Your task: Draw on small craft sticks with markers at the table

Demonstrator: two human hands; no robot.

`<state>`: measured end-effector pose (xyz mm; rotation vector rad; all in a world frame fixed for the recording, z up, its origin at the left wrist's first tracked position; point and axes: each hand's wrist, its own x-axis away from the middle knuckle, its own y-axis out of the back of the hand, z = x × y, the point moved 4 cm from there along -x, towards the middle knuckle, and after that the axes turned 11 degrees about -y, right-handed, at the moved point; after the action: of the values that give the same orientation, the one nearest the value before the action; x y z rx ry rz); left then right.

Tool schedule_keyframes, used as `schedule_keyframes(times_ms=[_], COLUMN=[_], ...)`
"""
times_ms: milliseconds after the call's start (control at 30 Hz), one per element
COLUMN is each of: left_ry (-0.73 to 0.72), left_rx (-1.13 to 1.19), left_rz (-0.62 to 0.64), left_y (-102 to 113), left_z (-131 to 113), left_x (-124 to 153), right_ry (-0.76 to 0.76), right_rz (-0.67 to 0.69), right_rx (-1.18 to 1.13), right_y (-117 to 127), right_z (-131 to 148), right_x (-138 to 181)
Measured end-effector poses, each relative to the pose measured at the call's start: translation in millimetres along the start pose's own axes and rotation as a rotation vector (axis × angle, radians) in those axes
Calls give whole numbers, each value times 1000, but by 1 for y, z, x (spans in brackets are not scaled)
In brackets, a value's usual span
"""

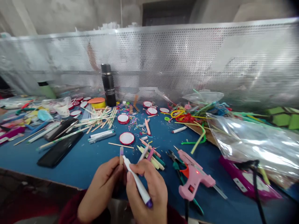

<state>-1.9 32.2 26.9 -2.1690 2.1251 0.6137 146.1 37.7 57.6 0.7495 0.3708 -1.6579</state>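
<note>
The right hand's (pixel 149 186) grip is clamped on a white marker (pixel 138 179); the left hand (pixel 104 183) pinches a small wooden stick (pixel 121 160) beside its tip — a loose pinch could mean a smear. Beyond, the lit pink glue gun (pixel 198 176) might burn if brushed.

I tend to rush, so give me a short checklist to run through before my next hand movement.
1. Wooden stick held: ok, the left hand pinches it with the end sticking up.
2. Marker held: ok, it is in the right hand, its tip end close to the stick.
3. Marker tip touching the stick: cannot tell at this size.
4. Glue gun apart from the right hand: ok, it lies off to the right, its red light on.
5. Glue gun apart from other tools: not ok, it lies over the pliers.
6. Nozzle heat: cannot tell.
</note>
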Motion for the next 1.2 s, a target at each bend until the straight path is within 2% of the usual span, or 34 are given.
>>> schedule_keyframes(times_ms=[67, 200, 300, 433, 667, 800, 1033, 1200], left_ry=[39, -11, -40, -58, -45, -83, -106, -127], left_rx=[37, 59, 108, 162, 253, 209, 142, 87], left_rz=[-92, -306, -381, -370, -278, -246, -208, -211], left_y=[-5, -20, -31, -37, -29, -30, -33, -34], left_z=[-6, -17, -17, -12, -4, -3, -4, -4], left_x=[1, 0, -4, -5, 1, 1, 1, 0], right_ry=[-36, -71, -95, -96, -71, -36, -95, -84], right_rz=[28, 16, -12, -52, -87, -108, -134, -122], right_rx=[-46, -61, -41, -35, -20, -51, -190, -220], right_y=[1, 2, 1, 3, 3, 2, 1, -1], right_z=[3, 3, 0, -1, -1, -6, -19, -21], right_x=[-6, -12, -13, -14, -10, -4, 1, -1])
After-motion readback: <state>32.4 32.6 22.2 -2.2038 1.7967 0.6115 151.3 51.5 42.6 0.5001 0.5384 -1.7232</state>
